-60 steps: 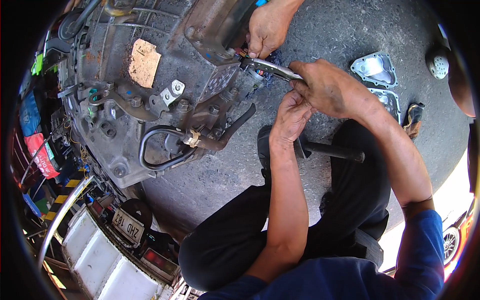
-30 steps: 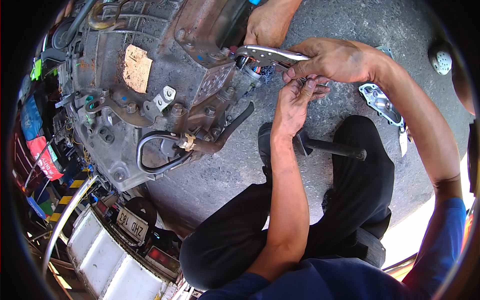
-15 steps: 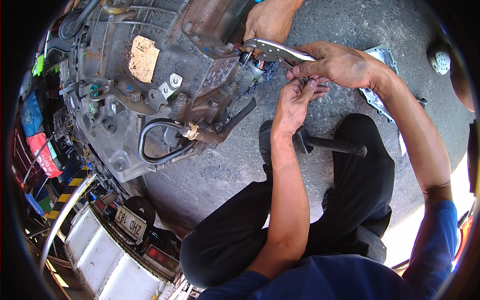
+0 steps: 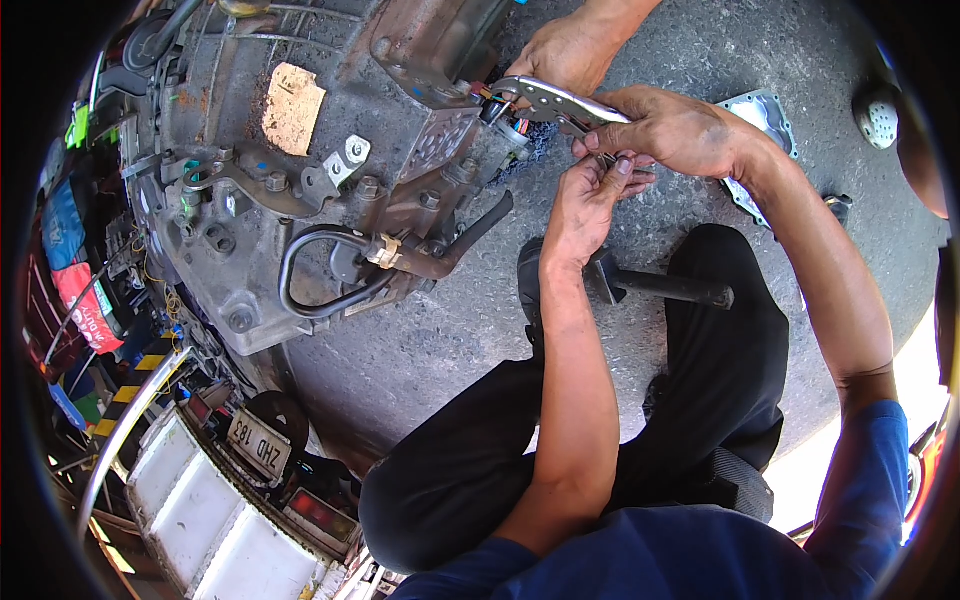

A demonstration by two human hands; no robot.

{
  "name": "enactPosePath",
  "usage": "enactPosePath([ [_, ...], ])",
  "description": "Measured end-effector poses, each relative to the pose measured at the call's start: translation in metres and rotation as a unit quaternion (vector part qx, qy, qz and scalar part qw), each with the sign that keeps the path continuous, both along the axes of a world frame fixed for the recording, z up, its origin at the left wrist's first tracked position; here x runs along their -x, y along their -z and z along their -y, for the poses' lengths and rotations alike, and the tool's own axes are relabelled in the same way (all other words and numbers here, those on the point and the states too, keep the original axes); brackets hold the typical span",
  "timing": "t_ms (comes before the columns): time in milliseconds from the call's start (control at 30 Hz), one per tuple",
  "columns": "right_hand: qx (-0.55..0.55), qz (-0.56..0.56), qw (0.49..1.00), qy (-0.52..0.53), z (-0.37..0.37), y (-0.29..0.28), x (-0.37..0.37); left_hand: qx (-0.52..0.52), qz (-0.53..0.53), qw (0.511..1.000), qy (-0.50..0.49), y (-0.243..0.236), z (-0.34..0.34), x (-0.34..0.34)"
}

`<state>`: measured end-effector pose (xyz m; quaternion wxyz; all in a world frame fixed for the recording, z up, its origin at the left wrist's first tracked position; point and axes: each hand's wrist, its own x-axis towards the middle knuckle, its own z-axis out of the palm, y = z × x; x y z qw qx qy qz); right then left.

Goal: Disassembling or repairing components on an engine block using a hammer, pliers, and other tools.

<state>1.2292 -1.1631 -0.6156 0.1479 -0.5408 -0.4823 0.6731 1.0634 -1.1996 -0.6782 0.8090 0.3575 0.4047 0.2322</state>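
Note:
My right hand [image 4: 672,132] is closed around silver locking pliers [image 4: 548,100], whose jaws reach a small fitting [image 4: 492,112] at the side of a large grey metal gearbox housing [image 4: 230,260]. Just below, my left hand [image 4: 592,208] has bent fingers pressed at the lower handle end of the pliers; what exactly they pinch is hard to make out. A co-worker's hand [image 4: 562,50] is by the plier jaws from above, its fingertips partly hidden. A black bar tool [image 4: 670,288] lies across between my knees.
Metal cover plates [image 4: 760,115] lie on the concrete floor [image 4: 820,200] at right, near a perforated shoe [image 4: 878,120]. A bent hose [image 4: 300,280] sits on the housing. At left are cluttered tools, a chrome tube [image 4: 130,415] and a white vehicle panel [image 4: 200,500].
Compared with two seconds ago, my right hand and the pliers are higher and turned, and my left hand has shifted slightly up. The co-worker's hand has moved a little right and down.

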Motion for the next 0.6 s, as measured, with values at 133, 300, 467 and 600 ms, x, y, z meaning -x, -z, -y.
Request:
enactPosePath([
  [133,-0.003,0.005,1.0,-0.003,0.0006,-0.001,0.0006,0.0,0.003,1.0,0.002,0.0,0.0001,0.0003],
  [300,0.012,-0.009,1.0,0.004,0.0014,-0.0003,0.0025,0.002,0.005,1.0,-0.003,0.0013,0.0014,0.0019],
  [467,-0.005,0.02,1.0,0.003,0.002,-0.0011,0.0048,0.009,-0.006,1.0,-0.005,0.0026,0.0023,0.0032],
  [600,0.004,-0.001,1.0,0.015,0.0026,-0.0024,0.0064,0.001,0.002,1.0,-0.012,0.0024,0.0017,0.0032],
])
